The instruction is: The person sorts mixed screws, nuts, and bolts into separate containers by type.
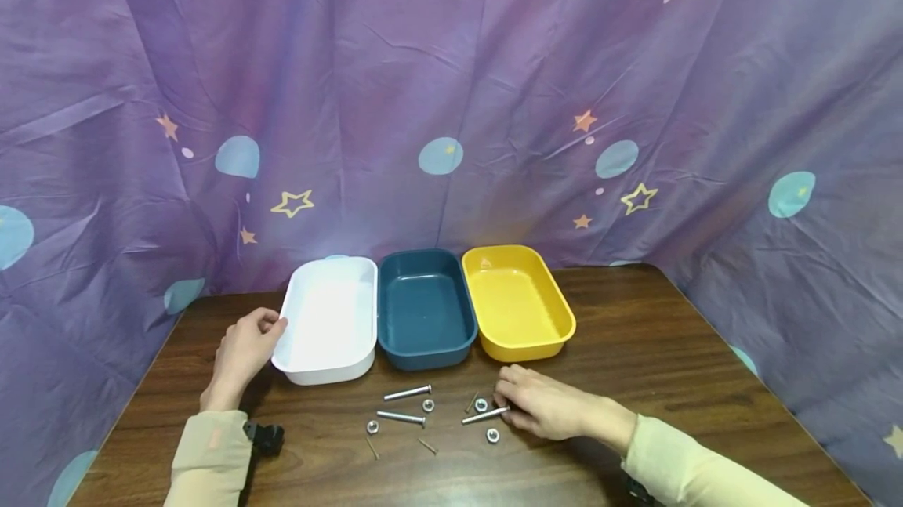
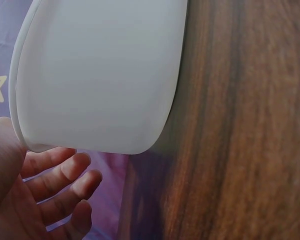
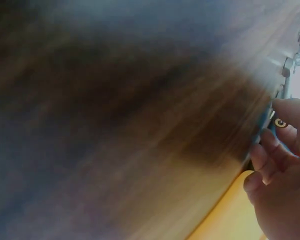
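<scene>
At the left, my left hand [image 1: 243, 350] holds the side rim of a white tray [image 1: 289, 362], thumb over the rim and fingers against the outside. The wrist view on that side has the tray's end wall [image 2: 100, 90] above the curled fingers. On the table, my right hand [image 1: 543, 405] pinches the end of a silver bolt [image 1: 483, 416] between thumb and fingers, the shank pointing left. Near those fingertips lie a hex nut [image 1: 481, 405], a second nut [image 1: 493, 436] and a thin brass screw [image 1: 472, 402]. The right wrist view catches the right hand [image 3: 282, 170] at its edge.
A dark blue tray [image 1: 426, 358] and a yellow tray [image 1: 525, 352] stand beside the white one. Two more bolts [image 1: 400, 417], nuts [image 1: 372, 427] and thin screws [image 1: 427, 446] lie on the wooden table [image 1: 317, 476]. A purple curtain [image 1: 381, 99] hangs behind.
</scene>
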{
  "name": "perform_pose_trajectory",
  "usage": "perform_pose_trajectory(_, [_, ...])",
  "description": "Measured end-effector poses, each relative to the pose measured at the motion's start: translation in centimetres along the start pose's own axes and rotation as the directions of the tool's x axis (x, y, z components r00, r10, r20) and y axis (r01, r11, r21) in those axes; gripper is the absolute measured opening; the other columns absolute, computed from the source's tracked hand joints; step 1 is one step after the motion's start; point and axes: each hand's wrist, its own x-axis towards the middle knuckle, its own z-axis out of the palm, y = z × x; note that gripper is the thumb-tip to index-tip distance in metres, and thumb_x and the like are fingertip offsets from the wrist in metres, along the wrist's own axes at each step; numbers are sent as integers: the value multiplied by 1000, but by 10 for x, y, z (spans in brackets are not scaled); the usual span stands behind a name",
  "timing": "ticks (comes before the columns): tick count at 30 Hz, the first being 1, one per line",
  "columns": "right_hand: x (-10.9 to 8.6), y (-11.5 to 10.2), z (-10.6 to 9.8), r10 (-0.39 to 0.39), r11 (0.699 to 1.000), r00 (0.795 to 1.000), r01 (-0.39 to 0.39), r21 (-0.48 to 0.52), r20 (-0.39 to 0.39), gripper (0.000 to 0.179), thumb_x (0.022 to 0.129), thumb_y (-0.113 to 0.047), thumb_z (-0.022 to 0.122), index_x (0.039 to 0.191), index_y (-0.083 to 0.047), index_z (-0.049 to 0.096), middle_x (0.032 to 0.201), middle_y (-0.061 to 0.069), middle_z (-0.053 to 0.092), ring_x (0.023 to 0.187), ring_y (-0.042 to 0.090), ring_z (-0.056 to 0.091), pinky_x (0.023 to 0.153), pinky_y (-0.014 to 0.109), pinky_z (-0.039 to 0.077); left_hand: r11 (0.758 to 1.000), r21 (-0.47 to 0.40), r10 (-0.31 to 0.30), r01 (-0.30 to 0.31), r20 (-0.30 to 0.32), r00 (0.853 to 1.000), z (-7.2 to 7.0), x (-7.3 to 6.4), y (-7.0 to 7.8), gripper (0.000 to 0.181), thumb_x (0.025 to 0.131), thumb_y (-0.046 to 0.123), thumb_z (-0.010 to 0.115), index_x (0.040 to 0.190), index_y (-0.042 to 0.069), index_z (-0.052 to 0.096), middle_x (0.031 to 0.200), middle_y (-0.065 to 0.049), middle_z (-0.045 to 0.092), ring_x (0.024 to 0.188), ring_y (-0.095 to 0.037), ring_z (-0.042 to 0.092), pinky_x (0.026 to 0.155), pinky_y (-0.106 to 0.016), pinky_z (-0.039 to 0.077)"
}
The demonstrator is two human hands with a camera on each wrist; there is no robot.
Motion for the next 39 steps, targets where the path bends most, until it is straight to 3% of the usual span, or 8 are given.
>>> perform_pose_trajectory(15, [11, -8, -5, -59, 998, 988, 60, 9, -144, 12, 90, -20, 70, 90, -21, 58, 92, -10, 50, 88, 6, 48, 79, 26, 42, 1000, 5, 15, -15, -12, 1000, 1, 1, 0, 36, 95, 34, 56, 112, 3, 65, 95, -12, 67, 80, -30, 62, 63, -41, 41])
perform_pose_trajectory(28, [37, -19, -7, -24, 1000, 962, 19, -19, -273, 14, 88, -19, 73, 93, -18, 60, 97, -9, 55, 94, 9, 53, 81, 29, 42, 1000, 2, -9, 9, 6, 1000, 2, 0, 1, 35, 95, 32, 57, 112, 1, 64, 95, -12, 66, 81, -29, 61, 65, -42, 41])
perform_pose_trajectory(39, [53, -22, -10, -29, 999, 948, 23, -23, -316, 15, 87, -18, 73, 94, -18, 60, 99, -9, 55, 94, 8, 52, 80, 28, 40, 1000, 12, 9, -9, -1, 1000, 2, 0, 1, 34, 96, 31, 57, 111, 1, 64, 93, -12, 66, 79, -29, 62, 63, -41, 42])
